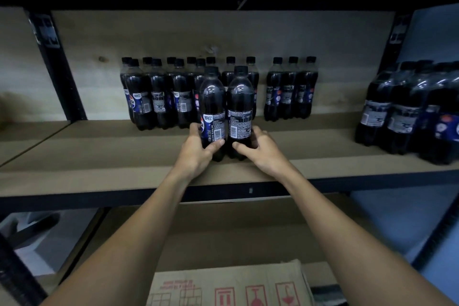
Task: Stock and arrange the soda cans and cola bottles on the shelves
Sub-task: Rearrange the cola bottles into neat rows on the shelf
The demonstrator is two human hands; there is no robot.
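**Two Cola Bottles Go In as a Pair**

A cardboard box [223,281] printed with red handling symbols sits lowest and closest, on the level beneath the working shelf [99,156]. Above it, both forearms reach forward. The left hand [196,149] curls its fingers and thumb round the lower body of the left bottle [212,97]. The right hand [260,149] grips the right bottle [240,97] the same way, low near the base. Both bottles stand upright, touching side by side, mid-depth on the shelf board in front of the back rows [159,97], whose dark caps line the rear panel. A trio of bottles [289,92] stands to the right of those rows with a gap between. A wrapped pack [407,112] sits well off at the far right end.

The step looks like sliding this pair back to join the stock. Doing it well probably means keeping the low grip so the tall bodies do not tip. Both should go straight back together, with the push eased just before contact so the standing rows are not knocked. Turning the labels to match would tidy the face. Whether the bases rest fully on the board cannot be told.
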